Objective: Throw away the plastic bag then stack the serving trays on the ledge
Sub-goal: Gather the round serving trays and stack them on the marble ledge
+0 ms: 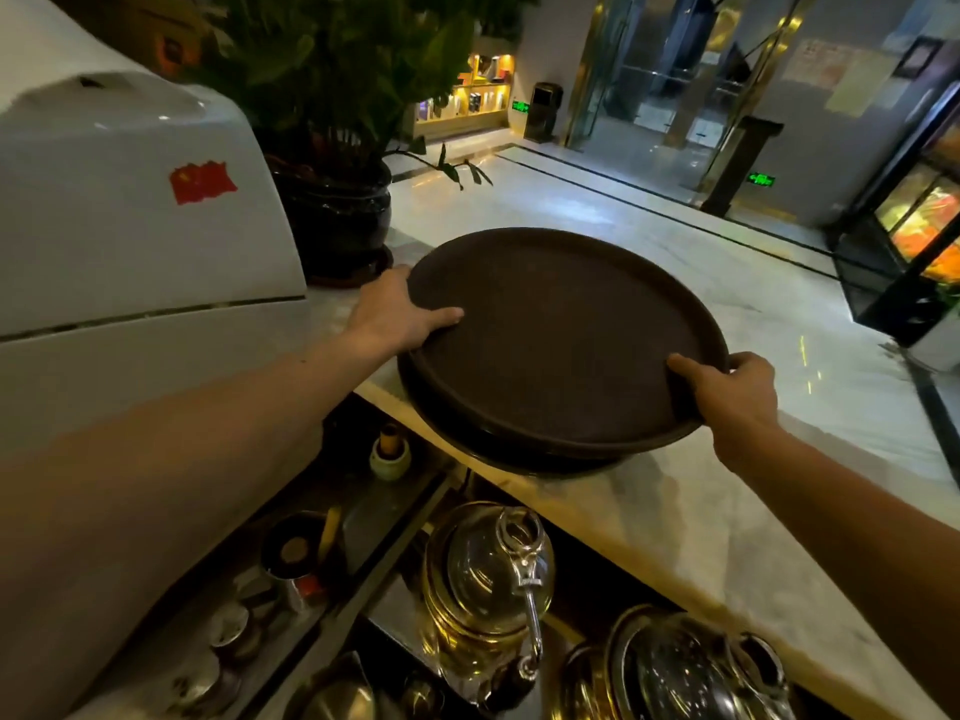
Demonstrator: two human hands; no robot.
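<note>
A round dark brown serving tray (566, 335) sits on top of a second dark tray (519, 457), whose rim shows beneath its near edge. Both rest on the white marble ledge (779, 459). My left hand (397, 314) grips the top tray's left rim, thumb lying on its surface. On the right rim my right hand (732, 392) holds the same tray, thumb on top and fingers curled under the edge. No plastic bag is in view.
A large white machine (130, 210) with a red sticker stands at the left. A potted plant (337, 215) in a dark pot stands on the ledge behind the trays. Below the ledge are glass jars with metal clasps (493, 579) and small cups.
</note>
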